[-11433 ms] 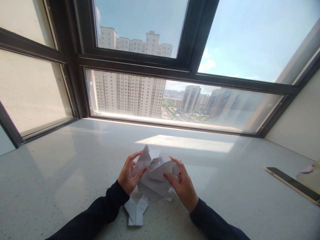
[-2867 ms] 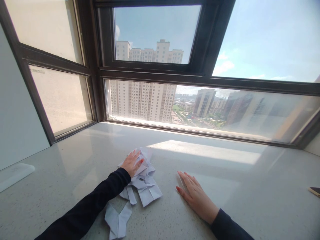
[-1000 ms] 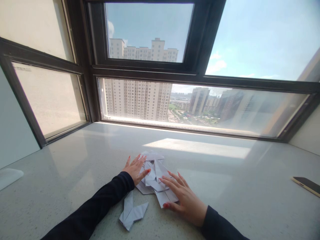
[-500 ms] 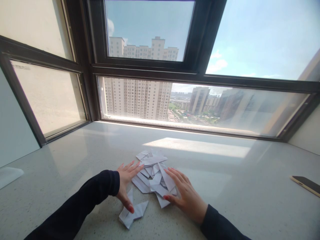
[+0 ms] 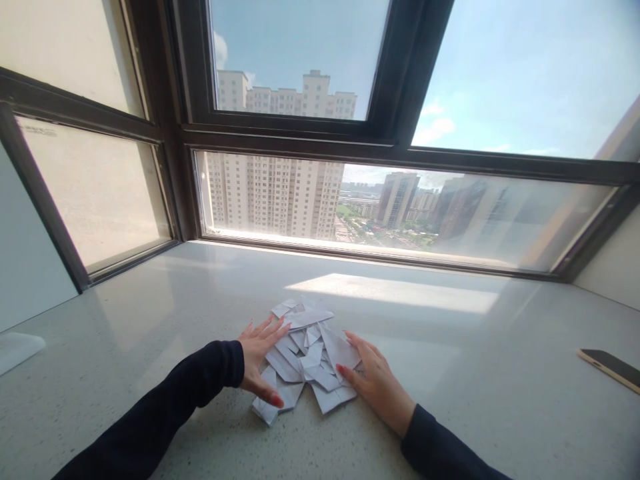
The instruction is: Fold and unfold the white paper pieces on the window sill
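A loose pile of folded white paper pieces (image 5: pixel 313 357) lies on the speckled white sill counter (image 5: pixel 210 440), between my two hands. My left hand (image 5: pixel 261 363) rests at the pile's left side with fingers spread over its edge. Under that thumb is a folded paper piece (image 5: pixel 265 410) at the near left, touching the rest of the pile. My right hand (image 5: pixel 376 377) is at the right edge, fingers apart, its fingertips on or just beside a larger folded paper (image 5: pixel 337 347). Neither hand grips a piece.
A phone (image 5: pixel 613 368) lies at the far right of the counter. At the left edge is a white object (image 5: pixel 17 350), partly out of view. Dark window frames (image 5: pixel 300 143) stand behind the counter, and a sunlit patch (image 5: pixel 395 292) falls near the glass.
The near-left paper piece has moved up and right against the pile along with my left hand. My right hand's fingers have drawn slightly right, to the pile's edge.
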`<state>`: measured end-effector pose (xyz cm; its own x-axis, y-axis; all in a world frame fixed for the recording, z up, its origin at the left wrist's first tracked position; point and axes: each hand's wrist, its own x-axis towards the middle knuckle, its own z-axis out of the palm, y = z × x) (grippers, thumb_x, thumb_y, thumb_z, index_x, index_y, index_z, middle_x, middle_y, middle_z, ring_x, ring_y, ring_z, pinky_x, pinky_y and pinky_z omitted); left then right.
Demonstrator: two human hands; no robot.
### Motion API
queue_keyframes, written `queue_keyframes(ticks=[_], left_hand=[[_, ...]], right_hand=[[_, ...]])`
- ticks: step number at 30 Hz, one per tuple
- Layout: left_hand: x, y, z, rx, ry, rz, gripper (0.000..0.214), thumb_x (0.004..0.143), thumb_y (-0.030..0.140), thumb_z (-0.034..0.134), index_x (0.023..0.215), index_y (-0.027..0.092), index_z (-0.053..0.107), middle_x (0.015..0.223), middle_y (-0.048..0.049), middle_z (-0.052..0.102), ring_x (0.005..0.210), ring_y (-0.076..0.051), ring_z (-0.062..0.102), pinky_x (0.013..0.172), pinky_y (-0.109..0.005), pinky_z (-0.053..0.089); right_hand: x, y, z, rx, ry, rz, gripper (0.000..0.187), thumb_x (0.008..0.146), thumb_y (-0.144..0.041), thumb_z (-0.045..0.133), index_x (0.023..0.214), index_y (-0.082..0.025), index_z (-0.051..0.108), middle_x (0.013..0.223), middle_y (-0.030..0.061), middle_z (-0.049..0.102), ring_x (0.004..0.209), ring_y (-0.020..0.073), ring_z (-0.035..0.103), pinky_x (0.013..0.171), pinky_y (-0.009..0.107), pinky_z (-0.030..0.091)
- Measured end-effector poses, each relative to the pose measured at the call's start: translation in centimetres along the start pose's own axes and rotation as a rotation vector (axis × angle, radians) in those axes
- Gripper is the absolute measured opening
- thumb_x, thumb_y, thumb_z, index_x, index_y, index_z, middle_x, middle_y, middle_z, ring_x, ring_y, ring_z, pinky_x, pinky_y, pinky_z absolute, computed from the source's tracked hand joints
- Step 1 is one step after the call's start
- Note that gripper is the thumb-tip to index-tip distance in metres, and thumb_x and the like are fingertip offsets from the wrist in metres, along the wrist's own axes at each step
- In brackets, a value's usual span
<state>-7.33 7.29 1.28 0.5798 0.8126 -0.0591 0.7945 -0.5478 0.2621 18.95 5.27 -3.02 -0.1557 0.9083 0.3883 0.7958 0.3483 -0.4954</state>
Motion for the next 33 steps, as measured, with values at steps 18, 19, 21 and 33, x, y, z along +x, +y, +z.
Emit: queue_keyframes(ticks=[18, 19, 21, 33], left_hand=[[1.8, 3.4, 1.3, -0.406, 0.486, 0.103, 0.055, 0.079, 0.054, 0.028, 0.107, 0.014, 0.053, 0.102, -0.0101, 0.059, 0.085, -0.021, 0.053, 0.08, -0.033, 0.04], [1.8, 4.1, 1.5, -0.456, 0.481, 0.123, 0.053, 0.079, 0.053, 0.028, 0.104, 0.015, 0.056, 0.098, -0.0089, 0.061, 0.081, -0.02, 0.054, 0.075, -0.031, 0.042], [1.7, 5.0, 2.2, -0.533, 0.421, 0.181, 0.049, 0.078, 0.053, 0.032, 0.09, 0.016, 0.062, 0.083, -0.0065, 0.065, 0.071, -0.018, 0.055, 0.065, -0.027, 0.043], [2.1, 5.4, 3.0, -1.059, 0.447, 0.016, 0.036, 0.077, 0.05, 0.039, 0.075, 0.016, 0.049, 0.034, 0.0064, 0.046, 0.025, -0.007, 0.038, 0.03, -0.017, 0.026]], right_hand=[[-0.8, -2.3, -1.8, 0.531, 0.313, -0.011, 0.034, 0.077, -0.031, 0.05, 0.109, -0.023, 0.041, 0.1, 0.0092, 0.055, 0.08, 0.0201, 0.059, 0.058, 0.031, 0.054], [-1.2, -2.5, -1.7, 0.472, 0.288, -0.096, 0.03, 0.078, -0.028, 0.049, 0.107, -0.023, 0.043, 0.101, 0.0091, 0.056, 0.087, 0.0211, 0.058, 0.064, 0.032, 0.053], [-1.8, -2.7, -1.4, 0.39, 0.228, -0.262, 0.026, 0.079, -0.022, 0.047, 0.105, -0.025, 0.045, 0.101, 0.0079, 0.058, 0.093, 0.0209, 0.056, 0.071, 0.033, 0.052], [0.2, -1.5, -1.1, 0.56, 0.058, -0.003, 0.055, 0.077, -0.038, 0.048, 0.125, -0.023, 0.023, 0.081, 0.0022, 0.053, 0.068, 0.0153, 0.057, 0.057, 0.029, 0.051]])
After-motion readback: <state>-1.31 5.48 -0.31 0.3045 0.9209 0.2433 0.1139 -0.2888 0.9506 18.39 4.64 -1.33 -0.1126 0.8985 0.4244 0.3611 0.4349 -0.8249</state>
